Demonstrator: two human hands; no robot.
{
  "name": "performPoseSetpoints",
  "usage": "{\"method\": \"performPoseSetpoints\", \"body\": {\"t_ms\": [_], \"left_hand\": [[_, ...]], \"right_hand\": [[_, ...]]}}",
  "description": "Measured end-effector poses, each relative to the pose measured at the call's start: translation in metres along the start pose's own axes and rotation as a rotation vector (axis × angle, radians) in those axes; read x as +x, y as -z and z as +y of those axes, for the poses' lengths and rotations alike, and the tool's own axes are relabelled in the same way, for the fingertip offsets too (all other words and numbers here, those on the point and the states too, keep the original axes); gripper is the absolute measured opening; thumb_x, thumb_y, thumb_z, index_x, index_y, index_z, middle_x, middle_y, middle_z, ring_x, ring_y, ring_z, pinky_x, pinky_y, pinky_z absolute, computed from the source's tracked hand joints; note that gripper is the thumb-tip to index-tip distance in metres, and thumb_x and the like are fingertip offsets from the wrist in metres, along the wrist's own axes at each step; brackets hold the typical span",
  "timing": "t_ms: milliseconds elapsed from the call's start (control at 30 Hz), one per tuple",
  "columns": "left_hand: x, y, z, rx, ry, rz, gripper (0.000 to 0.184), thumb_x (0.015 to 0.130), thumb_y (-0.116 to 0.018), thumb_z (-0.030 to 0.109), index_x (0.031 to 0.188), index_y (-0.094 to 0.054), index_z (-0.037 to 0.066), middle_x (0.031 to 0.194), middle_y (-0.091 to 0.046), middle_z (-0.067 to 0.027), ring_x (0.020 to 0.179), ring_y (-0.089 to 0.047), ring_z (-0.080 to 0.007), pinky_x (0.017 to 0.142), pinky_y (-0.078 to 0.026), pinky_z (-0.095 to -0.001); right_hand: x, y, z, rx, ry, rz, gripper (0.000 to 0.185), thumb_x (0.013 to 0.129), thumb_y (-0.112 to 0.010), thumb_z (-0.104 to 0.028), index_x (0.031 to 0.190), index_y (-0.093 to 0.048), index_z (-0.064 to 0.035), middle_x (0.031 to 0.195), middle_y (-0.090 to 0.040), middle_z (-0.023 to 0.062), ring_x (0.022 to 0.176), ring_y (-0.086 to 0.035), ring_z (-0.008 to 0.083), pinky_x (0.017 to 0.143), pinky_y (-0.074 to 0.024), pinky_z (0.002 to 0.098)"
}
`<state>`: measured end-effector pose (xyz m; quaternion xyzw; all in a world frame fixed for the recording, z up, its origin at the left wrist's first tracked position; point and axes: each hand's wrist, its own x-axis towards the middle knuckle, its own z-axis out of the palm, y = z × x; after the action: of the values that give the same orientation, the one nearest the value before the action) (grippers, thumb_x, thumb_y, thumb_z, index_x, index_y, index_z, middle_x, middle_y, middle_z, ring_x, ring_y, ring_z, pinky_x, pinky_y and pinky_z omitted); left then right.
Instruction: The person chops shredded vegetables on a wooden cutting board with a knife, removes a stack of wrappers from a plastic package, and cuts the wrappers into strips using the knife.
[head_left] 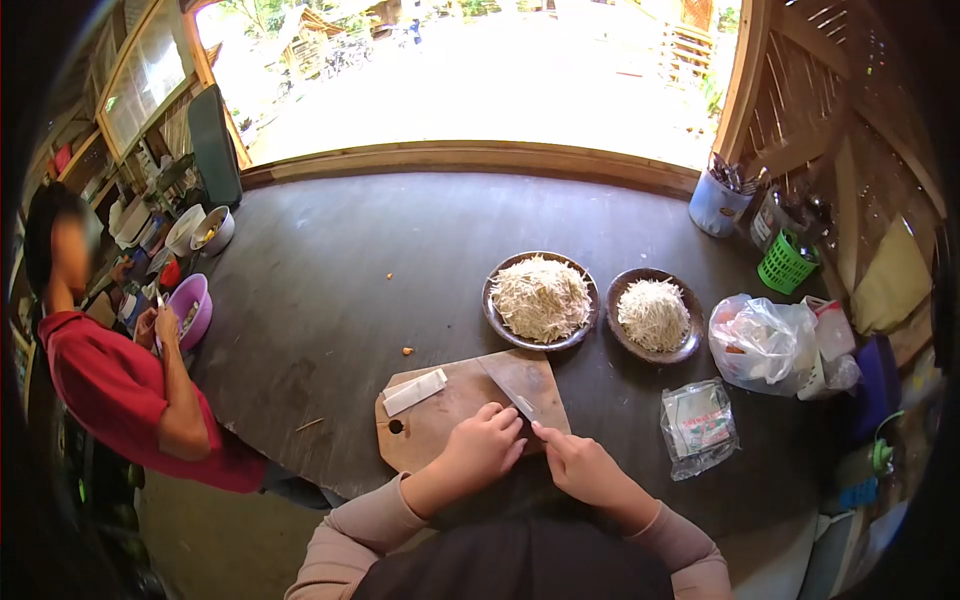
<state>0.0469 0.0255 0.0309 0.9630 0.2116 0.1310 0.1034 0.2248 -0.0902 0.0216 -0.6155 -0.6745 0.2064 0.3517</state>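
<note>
I watched the right hand grip a silvery, broad-bladed knife, its length slanting forward-left over the tan wooden board, while the left hand curled just beside the knife, its hold too hidden to tell.

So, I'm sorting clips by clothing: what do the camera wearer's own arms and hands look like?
The long dusty-beige fabric left sleeve and matching right sleeve are plain, with no visible markings, and end short of the hands. The left hand and right hand are bare, and no watch or bracelet shows.
</note>
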Motion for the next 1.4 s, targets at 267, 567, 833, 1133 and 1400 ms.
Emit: {"method": "performPoseSetpoints", "body": {"t_ms": [267, 567, 833, 1133, 1400], "left_hand": [[-0.002, 0.000, 0.000, -0.004, 0.005, 0.006, 0.032, 0.088, -0.065, 0.028, 0.107, -0.068, 0.003, 0.116, -0.066, -0.0091, 0.111, -0.058, -0.0290, 0.092, -0.051, -0.0359], [-0.001, 0.002, 0.000, 0.005, 0.005, 0.015, 0.032, 0.088, -0.065, 0.028, 0.108, -0.068, 0.003, 0.117, -0.065, -0.0093, 0.111, -0.058, -0.0290, 0.092, -0.051, -0.0359], [-0.002, -0.001, -0.002, 0.004, 0.003, 0.025, 0.034, 0.088, -0.066, 0.029, 0.108, -0.068, 0.002, 0.117, -0.065, -0.0097, 0.111, -0.058, -0.0290, 0.092, -0.051, -0.0359], [-0.004, 0.000, -0.001, 0.025, -0.017, 0.030, 0.035, 0.088, -0.066, 0.029, 0.109, -0.067, 0.001, 0.117, -0.065, -0.0099, 0.112, -0.058, -0.0291, 0.092, -0.052, -0.0358], [-0.004, -0.001, 0.001, -0.014, -0.001, 0.015, 0.035, 0.088, -0.066, 0.030, 0.108, -0.067, 0.001, 0.118, -0.064, -0.0102, 0.113, -0.058, -0.0293, 0.091, -0.053, -0.0356]], "right_hand": [[-0.004, 0.004, -0.005, 0.054, -0.058, -0.034, 0.037, 0.092, -0.056, -0.003, 0.129, -0.057, -0.0041, 0.090, -0.067, 0.0255, 0.079, -0.066, 0.0434, 0.069, -0.0539, 0.0464], [-0.005, 0.014, -0.012, 0.100, -0.106, -0.075, 0.038, 0.092, -0.056, -0.003, 0.129, -0.057, -0.0044, 0.092, -0.067, 0.0265, 0.081, -0.067, 0.0430, 0.070, -0.0539, 0.0464], [-0.005, 0.017, -0.017, 0.105, -0.100, -0.074, 0.036, 0.092, -0.057, -0.003, 0.128, -0.058, -0.0045, 0.091, -0.067, 0.0268, 0.081, -0.067, 0.0434, 0.069, -0.0537, 0.0463], [-0.002, 0.009, -0.011, 0.104, -0.045, -0.005, 0.036, 0.093, -0.057, -0.004, 0.128, -0.058, -0.0049, 0.091, -0.066, 0.0273, 0.080, -0.066, 0.0445, 0.069, -0.0537, 0.0477], [0.000, 0.002, -0.004, 0.049, -0.023, 0.006, 0.035, 0.093, -0.058, -0.006, 0.128, -0.058, -0.0055, 0.089, -0.067, 0.0271, 0.081, -0.067, 0.0445, 0.069, -0.0536, 0.0467]]}}
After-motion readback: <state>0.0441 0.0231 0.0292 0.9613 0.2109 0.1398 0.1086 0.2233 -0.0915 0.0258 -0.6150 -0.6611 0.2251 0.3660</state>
